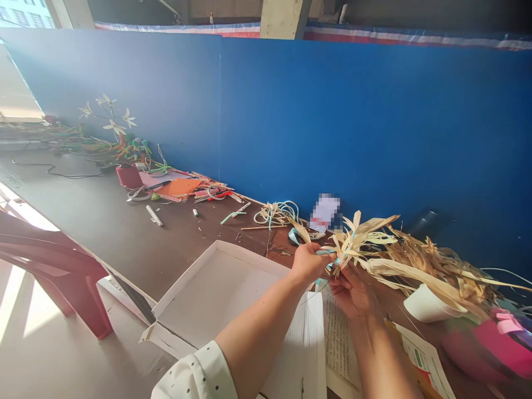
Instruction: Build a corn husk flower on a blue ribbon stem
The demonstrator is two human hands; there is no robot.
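Note:
My right hand point(353, 292) is closed around the lower end of a bunch of pale dried husk leaves point(351, 244), whose tips fan out upward and to the right. Light blue tape or cord shows at the base of the bunch. Fingers pinched, my left hand point(308, 261) grips this light blue strip point(326, 252) just left of the bunch. Behind the left hand lies a small roll point(294, 236) of light blue tape. Both hands are above the table, near the right side of a white box lid. The right fingertips are partly hidden.
The white box lid point(233, 266) lies in front, beside a printed sheet point(338, 338). At right are a husk heap point(440, 260), a tipped white cup point(432, 303) and a pink object point(494, 343). Orange paper point(180, 187) and cords lie leftward. A blue partition point(366, 122) stands behind; a red chair point(62, 266) stands left.

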